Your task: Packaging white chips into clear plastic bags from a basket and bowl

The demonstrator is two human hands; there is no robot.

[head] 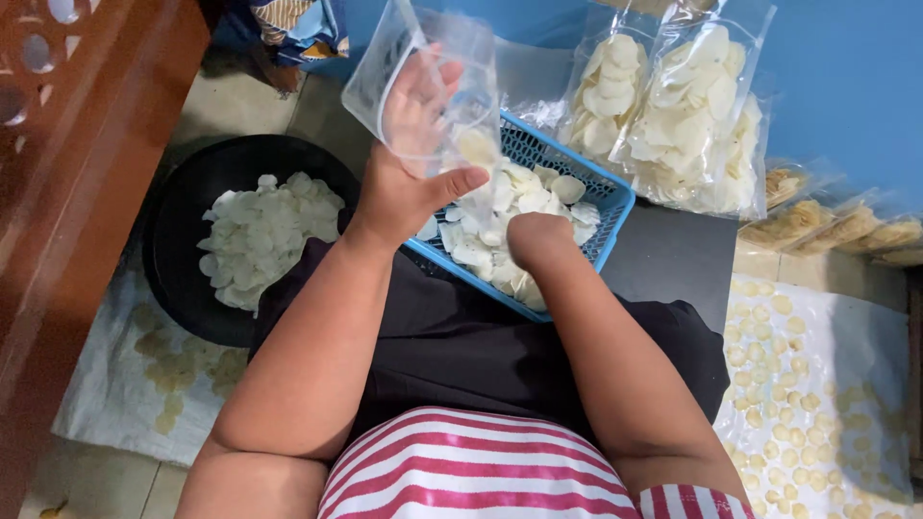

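Above the blue basket (615, 207) of white chips (500, 216), left hand (409, 178) grips a clear bag (423, 82); right hand (538, 240) digs in, fingers hidden, grip unclear.

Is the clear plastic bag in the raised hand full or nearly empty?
Nearly empty: the clear plastic bag, held open by the left hand, shows only a chip or two at its bottom.

This looks like a home used for small-scale snack packing, with the work done on the floor. Pale floor tiles (221, 101) show at upper left, a woven sack (115, 384) lies spread as a mat, filled clear bags (687, 115) lean against a blue wall (846, 86), and wooden furniture (67, 144) stands at the left edge.
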